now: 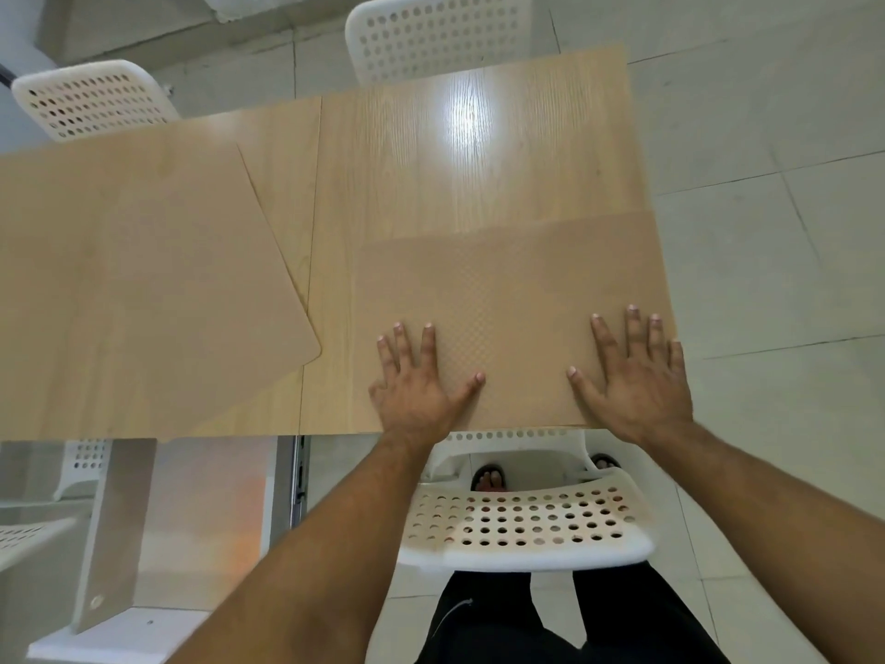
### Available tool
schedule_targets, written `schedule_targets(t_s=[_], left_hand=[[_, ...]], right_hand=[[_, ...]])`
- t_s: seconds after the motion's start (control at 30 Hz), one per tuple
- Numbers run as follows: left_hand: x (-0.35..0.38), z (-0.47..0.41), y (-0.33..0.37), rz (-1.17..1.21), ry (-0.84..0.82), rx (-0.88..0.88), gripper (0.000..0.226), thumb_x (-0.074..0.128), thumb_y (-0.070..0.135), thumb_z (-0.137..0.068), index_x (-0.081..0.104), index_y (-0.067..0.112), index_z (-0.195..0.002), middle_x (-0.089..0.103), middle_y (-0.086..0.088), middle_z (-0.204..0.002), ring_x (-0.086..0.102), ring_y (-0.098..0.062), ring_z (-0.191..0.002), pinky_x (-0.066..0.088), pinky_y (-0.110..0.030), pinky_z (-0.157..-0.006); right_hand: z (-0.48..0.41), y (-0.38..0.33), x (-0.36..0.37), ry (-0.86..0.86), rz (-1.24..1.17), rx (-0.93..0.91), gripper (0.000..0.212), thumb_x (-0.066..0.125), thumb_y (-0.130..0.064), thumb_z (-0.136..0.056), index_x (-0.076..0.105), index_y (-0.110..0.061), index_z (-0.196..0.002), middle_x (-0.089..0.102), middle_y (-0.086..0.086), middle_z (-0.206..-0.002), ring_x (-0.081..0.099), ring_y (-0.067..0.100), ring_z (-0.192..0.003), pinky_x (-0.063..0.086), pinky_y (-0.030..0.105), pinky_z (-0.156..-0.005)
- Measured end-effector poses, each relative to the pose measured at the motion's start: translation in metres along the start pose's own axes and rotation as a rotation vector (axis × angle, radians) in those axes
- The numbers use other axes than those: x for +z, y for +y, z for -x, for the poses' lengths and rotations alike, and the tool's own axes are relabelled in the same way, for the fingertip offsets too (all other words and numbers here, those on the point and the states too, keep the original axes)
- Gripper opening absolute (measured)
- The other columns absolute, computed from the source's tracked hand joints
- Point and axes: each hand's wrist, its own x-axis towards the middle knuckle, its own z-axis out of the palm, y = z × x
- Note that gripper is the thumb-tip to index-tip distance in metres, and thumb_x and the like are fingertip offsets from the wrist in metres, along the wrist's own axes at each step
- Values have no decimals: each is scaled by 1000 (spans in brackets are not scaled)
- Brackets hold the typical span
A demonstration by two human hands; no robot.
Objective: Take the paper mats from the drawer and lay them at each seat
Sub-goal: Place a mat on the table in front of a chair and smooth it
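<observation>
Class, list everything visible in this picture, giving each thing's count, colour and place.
Table: one, light wood, centre.
Paper mats: two, tan; right mat under both hands at the near edge, left mat lying askew.
Chairs: three plainly seen, white, perforated; near chair below the table edge, far right chair and far left chair across.
Floor: pale tiles, around the table.
Legs: two, black trousers, bottom edge.
Left hand: one, flat on the right mat, fingers straight.
Right hand: one, flat on the right mat, fingers straight.

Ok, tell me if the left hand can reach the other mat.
Probably yes: the left hand lies flat, holding nothing, and only bare table separates it from the other mat.
</observation>
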Motion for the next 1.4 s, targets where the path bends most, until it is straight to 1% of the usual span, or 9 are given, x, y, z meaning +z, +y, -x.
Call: schedule_targets(t_s=[0.33, 0.5, 0.6, 0.8, 1.0, 1.1, 1.2, 1.27, 1.4], left_hand=[[-1, 0, -1, -29, 1, 7, 107, 18, 97, -72, -19, 38, -153, -30, -1, -161, -24, -28, -149, 27, -71, -106], [-1, 1, 0, -29, -2, 5, 107, 18, 96, -72, -20, 38, -153, -32, -1, -161, -25, -28, -149, 24, -70, -107], [-5, 1, 8, -27, 27, 1, 104, 16, 95, -74, -16, 36, -154, -28, -5, -162, -22, -30, -150, 21, -69, -110], [-12, -14, 67, 18, 74, 148, 92, 24, 83, -84, -7, 35, -156, -21, -4, -164, -19, -29, -151, 18, -67, -112], [-7, -20, 109, 15, 30, 248, 88, 29, 78, -86, -2, 36, -157, -20, -4, -165, -18, -28, -151, 17, -66, -112], [-5, -26, 121, 12, 20, 276, 85, 30, 74, -88, 0, 35, -157, -20, -4, -165, -18, -28, -151, 17, -65, -113], [-4, -35, 135, 1, 31, 303, 79, 29, 69, -91, 2, 34, -157, -19, -4, -165, -16, -28, -152, 17, -64, -114], [-4, -43, 148, 10, 40, 326, 75, 29, 66, -93, 5, 33, -157, -16, -3, -166, -15, -27, -152, 16, -63, -114], [-3, -62, 179, 23, 62, 392, 65, 32, 53, -97, 14, 32, -156, -8, -2, -167, -9, -25, -153, 20, -59, -114]], right_hand=[[7, 1, 3, 5, -10, 3, 81, 8, -76, -90, -12, -35, -157, -14, 11, -166, -9, 33, -153, 3, 52, -123], [8, 1, 4, 5, 3, 2, 81, 7, -75, -91, -15, -34, -157, -17, 11, -166, -11, 33, -153, 1, 52, -123], [7, -1, 2, -6, 1, -3, 81, 9, -74, -91, -15, -34, -157, -17, 12, -166, -11, 33, -153, 0, 51, -123], [7, -3, -2, -5, -9, 6, 82, 7, -76, -89, -16, -34, -157, -18, 11, -165, -13, 32, -153, -1, 51, -123], [5, -3, -4, -11, -19, 5, 82, 5, -76, -90, -17, -33, -156, -20, 12, -165, -15, 32, -152, -4, 51, -122], [7, -2, -6, -7, -36, -8, 79, 7, -73, -92, -13, -34, -157, -16, 11, -166, -12, 31, -153, -3, 50, -122], [3, 2, -14, 92, -121, 20, 73, 17, -65, -96, 4, -32, -160, 2, 10, -168, 3, 28, -154, 8, 48, -123], [-9, 7, -25, 159, -183, 53, 70, 20, -58, -97, 11, -28, -159, 10, 10, -167, 8, 27, -154, 11, 46, -123], [-58, 21, -48, 188, -219, 27, 71, 11, -53, -95, 7, -24, -160, 2, 9, -168, 0, 25, -155, 3, 41, -124]])
